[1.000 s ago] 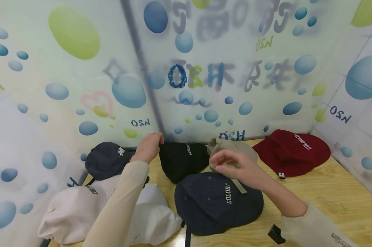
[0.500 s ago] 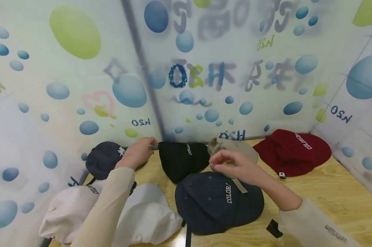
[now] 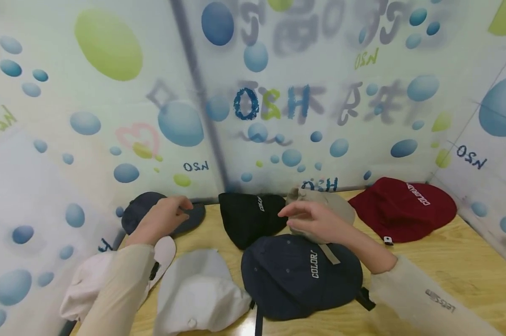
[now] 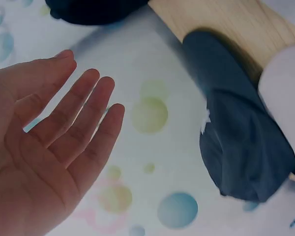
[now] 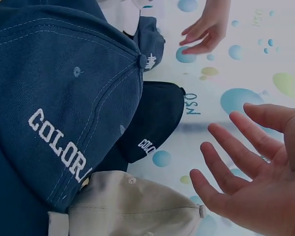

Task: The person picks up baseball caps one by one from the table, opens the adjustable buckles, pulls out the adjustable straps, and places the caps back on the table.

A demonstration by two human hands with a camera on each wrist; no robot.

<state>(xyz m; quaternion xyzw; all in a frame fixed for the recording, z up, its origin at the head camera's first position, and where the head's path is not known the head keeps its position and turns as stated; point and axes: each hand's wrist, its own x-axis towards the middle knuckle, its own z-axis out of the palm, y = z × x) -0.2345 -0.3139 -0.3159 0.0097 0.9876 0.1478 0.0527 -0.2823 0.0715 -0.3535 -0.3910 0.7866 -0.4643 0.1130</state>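
My left hand [image 3: 162,218] hovers over the dark navy cap [image 3: 195,219] at the back left, its fingers loosely bent and holding nothing; the left wrist view shows its fingers [image 4: 83,123] apart from that cap [image 4: 246,142]. My right hand [image 3: 320,221] hangs above the beige cap [image 3: 334,205] and the navy lettered cap [image 3: 296,280]. In the right wrist view its fingers [image 5: 231,167] are spread with nothing between them, beside the beige cap [image 5: 132,206]. The black cap [image 3: 248,219] lies between the two hands.
A dark red cap [image 3: 404,210] lies at the back right of the wooden table [image 3: 446,275]. At the front left are a white cap [image 3: 198,298] and a pale pink cap [image 3: 85,284], partly behind my left sleeve. A patterned wall [image 3: 261,154] rises behind the caps.
My left hand has moved left, away from the black cap, uncovering the back left cap's brim. My right hand has barely moved over the beige cap. The view has shifted slightly.
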